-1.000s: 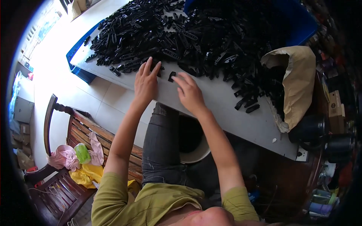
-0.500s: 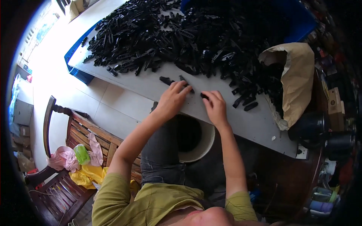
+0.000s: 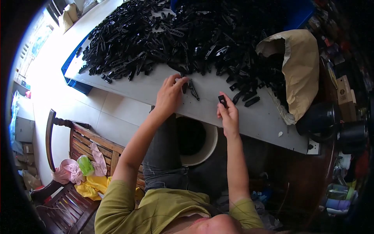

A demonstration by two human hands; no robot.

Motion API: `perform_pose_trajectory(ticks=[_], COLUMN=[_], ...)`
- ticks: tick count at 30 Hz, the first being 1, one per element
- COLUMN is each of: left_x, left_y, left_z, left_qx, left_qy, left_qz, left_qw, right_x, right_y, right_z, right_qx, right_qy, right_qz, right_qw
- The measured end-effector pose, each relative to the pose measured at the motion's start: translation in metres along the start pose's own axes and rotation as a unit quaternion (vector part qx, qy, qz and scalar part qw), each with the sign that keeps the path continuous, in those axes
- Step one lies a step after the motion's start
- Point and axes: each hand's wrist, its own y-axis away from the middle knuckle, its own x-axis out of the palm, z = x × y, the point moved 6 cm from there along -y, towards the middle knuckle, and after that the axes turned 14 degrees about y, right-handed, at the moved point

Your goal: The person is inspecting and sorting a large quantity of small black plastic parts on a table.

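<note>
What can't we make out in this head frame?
- Inside of white bucket: dark, table edge covers part.
- Small black part in right hand: too small to identify.
- Brown paper bag contents: hidden by its folds.
- Right-side shelves: dark, bent at the rim.

We see a bare strip of grey table (image 3: pixel 249 117) along the near edge, and our left hand (image 3: pixel 170 95) and right hand (image 3: pixel 229 115) both sit in it with room to slide sideways. Behind them the heap of black plastic parts (image 3: pixel 163 39) walls off the far side from left to right. A few loose black pieces (image 3: pixel 193 89) lie between our hands, and more (image 3: pixel 249 99) lie just right of the right hand. Further right, the brown paper sack (image 3: pixel 302 70) blocks the way, with a black kettle (image 3: pixel 317 119) beyond it. Below the table edge a white bucket (image 3: pixel 208 150) stands open between our knees.
</note>
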Motion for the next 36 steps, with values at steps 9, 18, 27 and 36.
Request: perform_pose_trajectory(ticks=[9, 18, 27, 36], left_x=[-0.015, -0.015, 0.001, 0.009], left_y=[0.012, 0.037, 0.033, 0.031], left_z=[0.014, -0.003, -0.003, 0.003], left_qx=[-0.009, -0.015, -0.019, -0.047], left_qy=[0.018, 0.219, 0.218, 0.248], left_qz=[0.082, 0.145, 0.178, 0.186], left_qw=[0.996, 0.965, 0.959, 0.95], right_x=[-0.001, 0.028, 0.027, 0.048], right_y=[0.003, 0.012, 0.016, 0.013], right_z=[-0.002, 0.027, 0.04, 0.038], right_qx=[-0.017, -0.144, -0.181, -0.274], right_qy=[0.018, 0.276, 0.466, 0.471], right_qz=[-0.006, 0.002, 0.052, 0.021], right_qw=[1.0, 0.95, 0.864, 0.838])
